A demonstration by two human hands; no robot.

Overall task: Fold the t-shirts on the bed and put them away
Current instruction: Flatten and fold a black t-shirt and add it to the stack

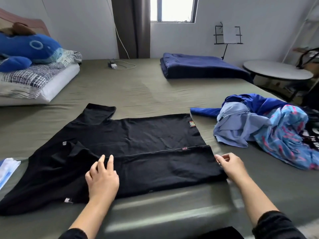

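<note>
Black t-shirt point(138, 140) lies flat on the olive bed sheet point(138, 90), near the bed's front edge, collar end to the left, hem to the right. Near long side is folded over onto the body, so a straight fold edge runs left-right across the middle with a small red tag on it (second coloured label sits at the far hem corner). Far sleeve sticks out flat toward the back; near sleeve area is bunched at lower left with a small white mark on it. Fabric is mostly smooth, light creases only. Left hand point(101, 178) rests palm-down on the folded panel, fingers straight and slightly spread, tips at the fold edge, gripping nothing. Right hand point(229, 163) is at the hem end of the folded panel, fingers curled with thumb and fingertips pinching the hem edge. Dark sleeves on both forearms. Right of the shirt, just apart from it: unfolded clothes pile point(265, 125), blue, pale blue and a pink-blue print. Further back, folded navy blanket point(198, 66). Back left: patterned pillows point(34, 81) with a blue whale plush point(29, 49) on top. Charger and white cable point(119, 64) near the wall. White round table point(276, 69) beside the bed at right. White-blue item point(7, 169) at the left edge, cut off.
</note>
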